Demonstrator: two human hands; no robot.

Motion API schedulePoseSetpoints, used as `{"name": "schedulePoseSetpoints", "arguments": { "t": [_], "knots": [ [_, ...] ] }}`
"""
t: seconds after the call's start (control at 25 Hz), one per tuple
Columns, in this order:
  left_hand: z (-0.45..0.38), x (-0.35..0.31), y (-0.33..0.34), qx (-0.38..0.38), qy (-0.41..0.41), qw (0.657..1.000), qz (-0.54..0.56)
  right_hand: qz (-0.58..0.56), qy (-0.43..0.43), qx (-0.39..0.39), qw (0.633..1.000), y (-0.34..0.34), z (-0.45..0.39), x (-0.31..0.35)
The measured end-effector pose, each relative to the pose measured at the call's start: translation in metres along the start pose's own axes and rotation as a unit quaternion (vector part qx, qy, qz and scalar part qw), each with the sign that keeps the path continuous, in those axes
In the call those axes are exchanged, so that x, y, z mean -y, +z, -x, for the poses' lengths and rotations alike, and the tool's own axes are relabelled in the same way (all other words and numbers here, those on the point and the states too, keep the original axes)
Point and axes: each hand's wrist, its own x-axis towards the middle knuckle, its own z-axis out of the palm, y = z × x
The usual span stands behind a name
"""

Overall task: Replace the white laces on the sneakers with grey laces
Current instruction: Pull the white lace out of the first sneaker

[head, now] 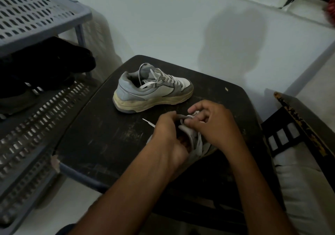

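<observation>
Left hand (168, 136) grips the near sneaker (194, 144) by its collar, steadying it at the table's (94, 144) near-right edge so the right hand (212, 125) can pinch white lace (196, 114) at the eyelets. The other sneaker (152, 87), white laces in, sits mid-table toward the far edge. No grey laces visible.

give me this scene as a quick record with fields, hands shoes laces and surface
surface: dark scuffed tabletop
far shoe: grey and white sneaker standing upright, white laces loose but threaded
near shoe: second grey and white sneaker, mostly hidden under the hands
left hand: grips the near shoe's side
right hand: fingers pinch its white lace
loose lace end: lies on the tabletop
grey laces: none visible
</observation>
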Motion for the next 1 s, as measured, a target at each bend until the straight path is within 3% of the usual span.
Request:
{"name": "schedulePoseSetpoints", "arguments": {
  "t": [0.16,0.28,0.32,0.36,0.44,0.52,0.6,0.68,0.72,0.76,0.84,0.88,1.0],
  "knots": [
    [-0.003,0.004,0.006,0.054,0.017,0.995,0.079,-0.245,-0.013,0.005,0.97,0.011,0.009,0.008],
    [-0.006,0.003,0.004,0.086,0.07,0.986,0.122,-0.468,-0.025,-0.041,0.883,-0.008,0.014,-0.005],
    [-0.008,0.001,0.001,0.088,0.089,0.984,0.127,-0.453,-0.037,-0.046,0.89,-0.016,0.017,-0.012],
    [-0.011,0.0,-0.001,0.086,0.108,0.984,0.111,-0.367,-0.041,-0.034,0.929,-0.021,0.022,-0.018],
    [-0.016,0.0,-0.002,0.097,0.157,0.983,0.019,-0.114,-0.063,-0.015,0.991,-0.015,0.031,-0.023],
    [-0.018,0.006,-0.002,0.109,0.203,0.97,-0.077,0.027,-0.106,-0.081,0.991,-0.003,0.033,-0.021],
    [-0.031,0.004,-0.007,0.124,0.236,0.955,-0.127,-0.026,-0.17,-0.124,0.977,0.003,0.031,-0.022],
    [-0.036,-0.003,-0.016,0.148,0.26,0.943,-0.145,-0.28,-0.148,-0.05,0.947,0.003,0.03,-0.021],
    [-0.037,-0.002,-0.021,0.152,0.268,0.939,-0.155,-0.366,-0.1,0.004,0.925,0.005,0.033,-0.02],
    [-0.036,0.004,-0.02,0.167,0.265,0.93,-0.194,-0.376,-0.062,0.038,0.924,0.005,0.04,-0.025],
    [-0.032,0.016,-0.026,0.178,0.26,0.92,-0.234,-0.168,-0.025,0.087,0.982,0.017,0.043,-0.027],
    [-0.031,0.02,-0.026,0.169,0.262,0.917,-0.249,-0.099,-0.033,0.081,0.991,0.022,0.043,-0.027],
    [-0.033,0.013,-0.021,0.171,0.26,0.918,-0.248,-0.077,-0.177,0.058,0.979,0.021,0.044,-0.018]
  ]
}}
